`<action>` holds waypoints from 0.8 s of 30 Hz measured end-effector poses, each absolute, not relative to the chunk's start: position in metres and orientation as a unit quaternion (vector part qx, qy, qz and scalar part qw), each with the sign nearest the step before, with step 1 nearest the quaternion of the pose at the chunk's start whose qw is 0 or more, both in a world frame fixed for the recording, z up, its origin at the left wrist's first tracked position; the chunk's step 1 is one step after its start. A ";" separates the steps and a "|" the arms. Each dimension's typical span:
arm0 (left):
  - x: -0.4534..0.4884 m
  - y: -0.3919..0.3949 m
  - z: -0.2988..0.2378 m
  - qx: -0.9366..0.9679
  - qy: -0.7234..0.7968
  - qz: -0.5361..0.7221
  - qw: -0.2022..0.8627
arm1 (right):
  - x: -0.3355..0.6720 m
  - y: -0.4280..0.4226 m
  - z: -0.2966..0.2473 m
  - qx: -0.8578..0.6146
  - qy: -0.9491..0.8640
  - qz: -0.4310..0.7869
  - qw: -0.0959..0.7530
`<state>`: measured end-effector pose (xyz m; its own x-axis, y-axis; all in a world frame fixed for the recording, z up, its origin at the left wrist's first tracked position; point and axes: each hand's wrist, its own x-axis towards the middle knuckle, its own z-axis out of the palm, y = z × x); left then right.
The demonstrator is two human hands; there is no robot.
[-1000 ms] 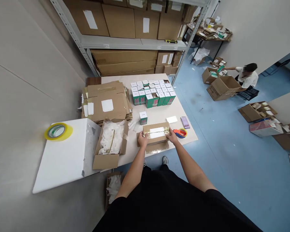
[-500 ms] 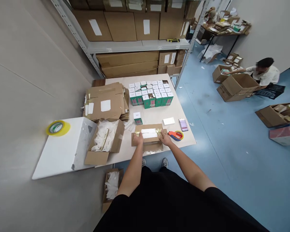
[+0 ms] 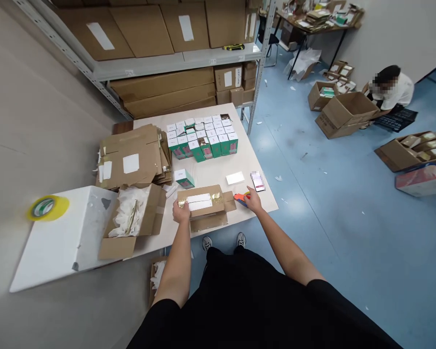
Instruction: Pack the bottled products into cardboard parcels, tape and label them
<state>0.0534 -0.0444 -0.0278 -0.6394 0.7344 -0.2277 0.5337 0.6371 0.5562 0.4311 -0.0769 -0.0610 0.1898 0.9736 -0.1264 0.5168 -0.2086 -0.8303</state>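
Taping stage of a small cardboard carton (image 3: 201,206), by the look of it: lid down, shiny packing tape (image 3: 213,197) across the top beside 2 white labels (image 3: 199,201), 1 loose flap (image 3: 229,201) poking out at the right end. Carton lying on a flattened cardboard sheet (image 3: 208,222) near the front edge of the pale surface (image 3: 247,164). Next need, as a judgement: that flap folded in and taped, with the orange-handled tape dispenser (image 3: 241,199) right at hand.

Left grip (image 3: 181,212) open and resting on the carton's left end, fingers over the taped top, no clench showing. Right grip (image 3: 254,199) off the carton, at the dispenser, fingers curled down over its near side; whether clenched on it or merely touching, impossible to tell from this view.

Around them: 1 loose green-and-white product box (image 3: 184,178) just behind the carton, a block of similar boxes (image 3: 202,138) farther back, a white card (image 3: 235,178) and a pixel-blurred packet (image 3: 257,181) to the right. On the left, a pile of flattened cartons (image 3: 131,157) and an open carton of white packing wrap (image 3: 129,215), beside a white board (image 3: 58,247) with a yellow tape roll (image 3: 43,208) at its corner. Across the floor, a co-worker (image 3: 388,88) seated low among open cartons, well apart
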 end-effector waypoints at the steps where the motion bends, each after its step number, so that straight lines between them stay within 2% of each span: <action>1: 0.054 -0.041 -0.027 0.353 0.883 0.217 0.219 | 0.437 -0.075 -0.066 -0.704 -0.528 0.348 0.323; 9: 0.054 -0.038 -0.045 0.365 0.885 0.222 0.188 | 0.441 -0.077 -0.125 -0.698 -0.563 0.422 0.131; 17: 0.051 -0.046 -0.052 0.367 0.875 0.252 0.189 | 0.433 -0.078 -0.144 -0.741 -0.573 0.349 0.023; 20: 0.052 -0.048 -0.051 0.362 0.874 0.243 0.214 | 0.442 -0.075 -0.139 -0.759 -0.522 0.386 0.052; 24: 0.051 -0.050 -0.052 0.357 0.874 0.238 0.227 | 0.463 -0.081 -0.119 -0.753 -0.500 0.395 0.167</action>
<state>0.0513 -0.0496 -0.0520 -0.6416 0.7328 -0.2268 0.5166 0.6313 0.5785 0.4627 -0.0808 -0.1187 0.1885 0.8841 -0.4276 0.6209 -0.4447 -0.6456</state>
